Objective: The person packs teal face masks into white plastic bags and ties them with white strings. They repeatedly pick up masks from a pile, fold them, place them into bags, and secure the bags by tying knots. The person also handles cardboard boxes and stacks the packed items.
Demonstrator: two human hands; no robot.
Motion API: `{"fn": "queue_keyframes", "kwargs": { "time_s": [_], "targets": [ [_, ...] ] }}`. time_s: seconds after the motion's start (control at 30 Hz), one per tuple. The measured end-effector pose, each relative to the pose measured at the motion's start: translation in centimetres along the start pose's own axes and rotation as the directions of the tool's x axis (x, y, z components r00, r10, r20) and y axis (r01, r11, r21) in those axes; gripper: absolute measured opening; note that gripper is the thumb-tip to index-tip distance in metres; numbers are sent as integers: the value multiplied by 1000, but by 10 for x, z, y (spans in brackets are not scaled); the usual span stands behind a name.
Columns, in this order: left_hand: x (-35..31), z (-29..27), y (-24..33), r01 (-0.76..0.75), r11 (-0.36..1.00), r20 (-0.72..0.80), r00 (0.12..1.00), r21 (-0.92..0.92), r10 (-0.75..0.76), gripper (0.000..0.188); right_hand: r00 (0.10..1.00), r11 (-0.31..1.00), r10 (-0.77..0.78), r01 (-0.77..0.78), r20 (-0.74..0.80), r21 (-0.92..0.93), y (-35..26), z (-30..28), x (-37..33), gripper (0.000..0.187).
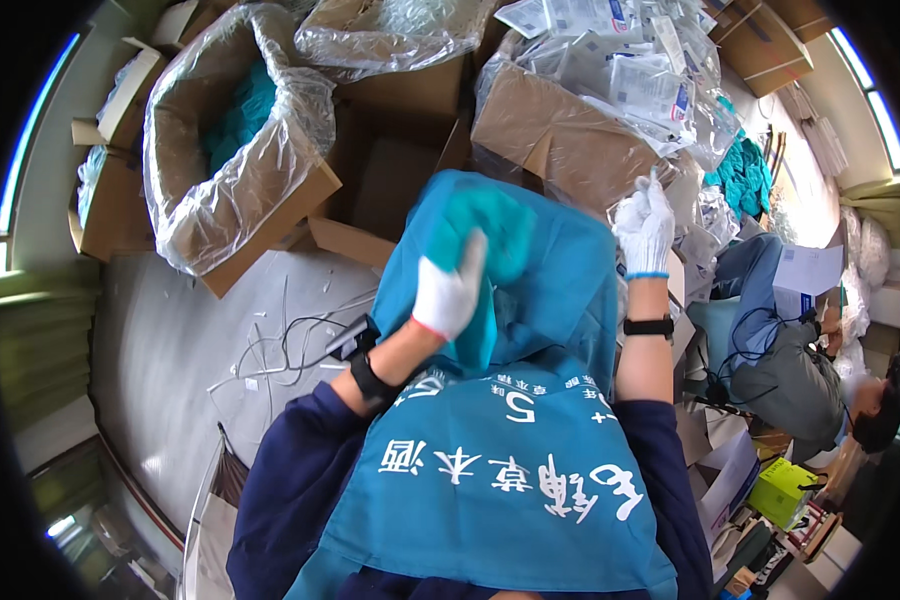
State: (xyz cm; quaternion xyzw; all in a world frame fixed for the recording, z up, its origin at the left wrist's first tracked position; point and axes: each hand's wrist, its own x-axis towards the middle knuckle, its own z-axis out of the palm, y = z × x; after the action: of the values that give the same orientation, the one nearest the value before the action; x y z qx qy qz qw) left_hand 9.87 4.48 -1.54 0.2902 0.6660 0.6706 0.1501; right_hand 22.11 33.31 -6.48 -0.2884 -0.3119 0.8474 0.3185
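My left hand [448, 295], in a white knit glove, is closed on a bunched green cloth [500, 235] above my lap. The cloth is blurred, and part of it hangs below the hand. Beneath it spreads my blue apron [510, 470] with white printing. My right hand [645, 230], also gloved in white, is at the near right corner of a cardboard box [560, 125] full of flat clear packets [650, 95]. Its fingers are drawn together; what they hold, if anything, I cannot make out.
A plastic-lined carton [240, 190] with green cloth inside stands at left, beside an open brown box [385, 165]. Cables [285, 345] lie on the grey floor. Green cloths [745, 175] are heaped at right. A person [795, 380] sits at the right near a lime bag [780, 492].
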Motion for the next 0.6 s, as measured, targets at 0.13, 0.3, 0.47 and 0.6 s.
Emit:
{"fn": "queue_keyframes", "kwargs": {
  "time_s": [0.13,0.3,0.47,0.6],
  "targets": [
    [42,-2,-7,145,973,-306,932,-178,-195,19,978,897,89,3,188,-441,35,69,-88,37],
    [52,4,-26,58,978,-402,905,-202,-136,29,928,382,126,280,350,-881,88,119,-154,23],
    [93,-73,-14,435,774,-220,789,-461,-574,15,942,582,229,68,244,-810,64,110,-140,21],
    [178,-204,-54,173,276,-27,803,-945,-596,25,956,727,215,-20,199,-686,48,107,-136,14]
  ]
}}
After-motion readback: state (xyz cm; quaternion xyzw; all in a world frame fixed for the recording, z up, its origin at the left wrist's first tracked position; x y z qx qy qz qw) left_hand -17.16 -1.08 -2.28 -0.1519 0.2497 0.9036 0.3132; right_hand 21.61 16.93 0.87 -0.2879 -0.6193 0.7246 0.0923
